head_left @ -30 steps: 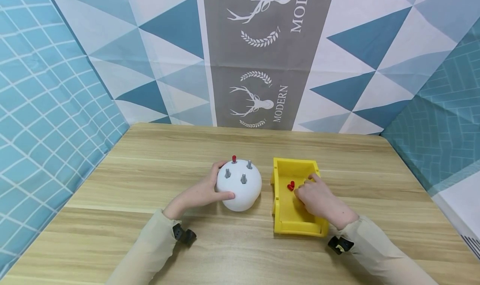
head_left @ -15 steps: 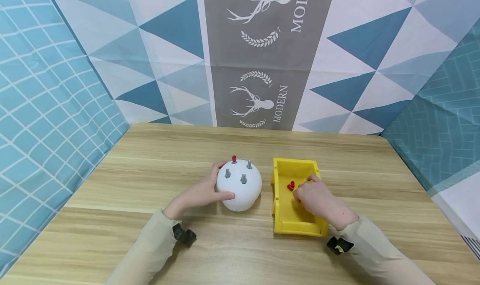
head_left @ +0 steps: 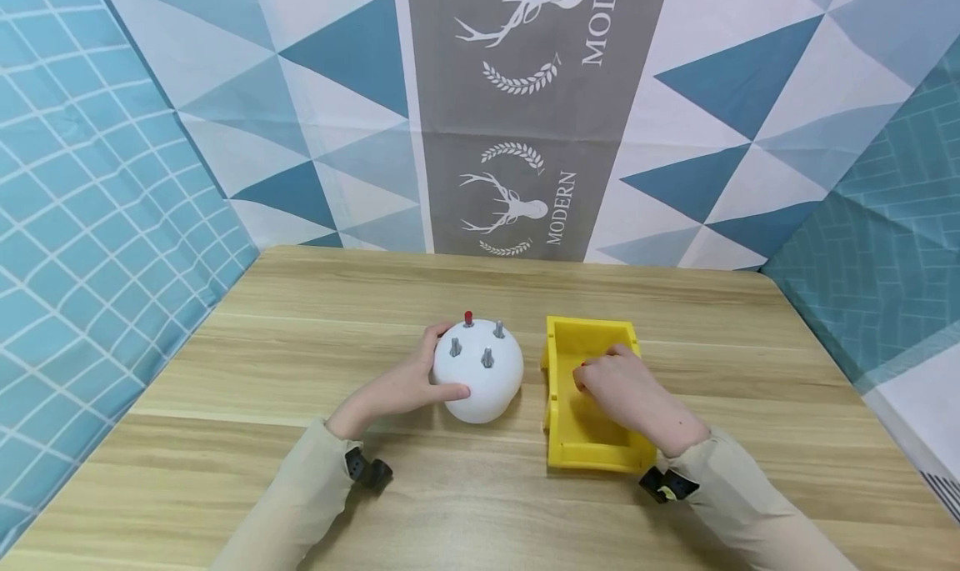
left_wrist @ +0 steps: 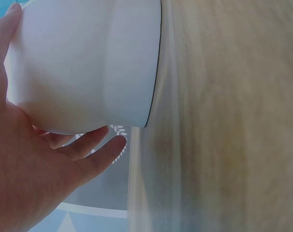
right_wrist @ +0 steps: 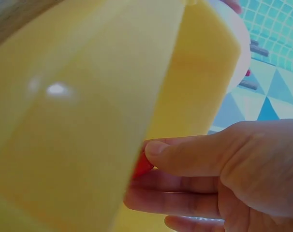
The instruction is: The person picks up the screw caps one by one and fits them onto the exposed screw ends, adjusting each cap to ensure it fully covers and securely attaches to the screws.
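Observation:
A white rounded dome point(head_left: 480, 379) stands on the table with several metal threaded studs point(head_left: 487, 358) on top. The far left stud wears a small red cap point(head_left: 468, 318). My left hand point(head_left: 401, 385) grips the dome from its left side, thumb at the front and fingers around the back; the left wrist view shows the palm beside its wall. My right hand point(head_left: 618, 388) is down inside a yellow bin point(head_left: 566, 454). In the right wrist view its thumb and fingers pinch a small red cap point(right_wrist: 143, 166), partly hidden by the fingers and the bin.
The bin sits on the wooden table point(head_left: 315, 304) just right of the dome, with a narrow gap between. A speck of red point(head_left: 582, 364) shows at the right fingertips. A patterned cloth backdrop point(head_left: 517, 137) rises behind the table.
The right hand has shifted left inside the bin, over the loose red caps that lay visible before, and now pinches one. The left hand and dome have stayed still.

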Demonstrator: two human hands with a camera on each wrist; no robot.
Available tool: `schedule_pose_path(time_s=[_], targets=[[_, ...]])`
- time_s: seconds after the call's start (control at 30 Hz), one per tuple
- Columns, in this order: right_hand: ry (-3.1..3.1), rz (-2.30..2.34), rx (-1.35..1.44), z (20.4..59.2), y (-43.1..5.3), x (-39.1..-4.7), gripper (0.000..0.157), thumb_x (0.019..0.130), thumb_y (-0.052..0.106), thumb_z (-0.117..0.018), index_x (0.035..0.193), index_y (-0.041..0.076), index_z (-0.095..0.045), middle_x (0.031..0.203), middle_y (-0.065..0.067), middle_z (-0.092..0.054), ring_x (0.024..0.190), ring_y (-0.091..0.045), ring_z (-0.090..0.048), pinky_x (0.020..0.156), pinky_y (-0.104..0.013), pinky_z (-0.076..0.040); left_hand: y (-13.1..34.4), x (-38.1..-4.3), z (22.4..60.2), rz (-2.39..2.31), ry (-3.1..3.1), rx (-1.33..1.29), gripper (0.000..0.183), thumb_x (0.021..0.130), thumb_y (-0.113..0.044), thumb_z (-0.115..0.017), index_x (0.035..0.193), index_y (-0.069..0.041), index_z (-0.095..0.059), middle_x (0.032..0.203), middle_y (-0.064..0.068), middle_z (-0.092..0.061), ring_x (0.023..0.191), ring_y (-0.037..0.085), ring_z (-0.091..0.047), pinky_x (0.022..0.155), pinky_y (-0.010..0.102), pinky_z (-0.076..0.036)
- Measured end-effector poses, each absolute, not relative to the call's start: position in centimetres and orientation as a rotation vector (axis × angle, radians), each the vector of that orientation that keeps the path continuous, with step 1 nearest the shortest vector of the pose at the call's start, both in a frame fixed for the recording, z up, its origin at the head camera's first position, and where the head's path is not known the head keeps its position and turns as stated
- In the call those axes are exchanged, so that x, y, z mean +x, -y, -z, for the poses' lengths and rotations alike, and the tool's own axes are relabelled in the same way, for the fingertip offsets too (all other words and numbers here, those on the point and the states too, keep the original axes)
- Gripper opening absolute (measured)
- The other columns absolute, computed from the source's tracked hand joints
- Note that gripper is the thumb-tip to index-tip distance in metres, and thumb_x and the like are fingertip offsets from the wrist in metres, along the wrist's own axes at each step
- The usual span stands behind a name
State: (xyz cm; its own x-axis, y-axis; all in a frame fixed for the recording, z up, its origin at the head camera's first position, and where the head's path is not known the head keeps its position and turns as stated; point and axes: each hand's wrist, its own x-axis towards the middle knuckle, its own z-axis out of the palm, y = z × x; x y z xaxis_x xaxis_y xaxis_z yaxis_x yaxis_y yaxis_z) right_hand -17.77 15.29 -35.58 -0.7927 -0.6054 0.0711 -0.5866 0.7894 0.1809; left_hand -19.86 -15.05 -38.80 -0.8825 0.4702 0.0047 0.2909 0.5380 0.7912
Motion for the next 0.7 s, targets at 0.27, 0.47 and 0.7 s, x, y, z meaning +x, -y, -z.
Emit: schedule_pose_path(time_s=[0.27,0.47,0.7], targets=[[2.847,0.215,0.936,34.9,-14.8,-17.7,0.025,0.081,0.002,-0.060,0.063,0.017,-0.051,0.054,0.008,-0.042,0.054,-0.009,-0.035,0.073,-0.035,-0.038,15.1,-19.9,38.9,-1.264,-2.565,0.649,0.097,0.072,-0.044,-0.073,0.141,-0.015,-0.011,0.140,0.009,-0.031,0.123,0.026,-0.038,0.100,0.048,-0.031],[2.821,0.210,0.936,34.5,-14.6,-17.7,0.021,0.082,0.005,-0.062,0.065,0.015,-0.057,0.053,0.008,-0.047,0.052,-0.008,-0.039,0.074,-0.037,-0.042,15.0,-19.8,38.8,-1.274,-2.558,0.649,0.096,0.072,-0.044,-0.073,0.140,-0.017,-0.011,0.140,0.008,-0.030,0.123,0.025,-0.038,0.100,0.048,-0.031],[2.813,0.198,0.925,34.1,-14.3,-17.8,0.017,0.085,0.013,-0.063,0.068,0.014,-0.061,0.053,0.009,-0.050,0.051,-0.007,-0.043,0.074,-0.038,-0.044,15.0,-19.9,38.7,-1.277,-2.551,0.654,0.096,0.073,-0.043,-0.073,0.141,-0.014,-0.011,0.140,0.008,-0.030,0.123,0.025,-0.038,0.099,0.049,-0.031]])
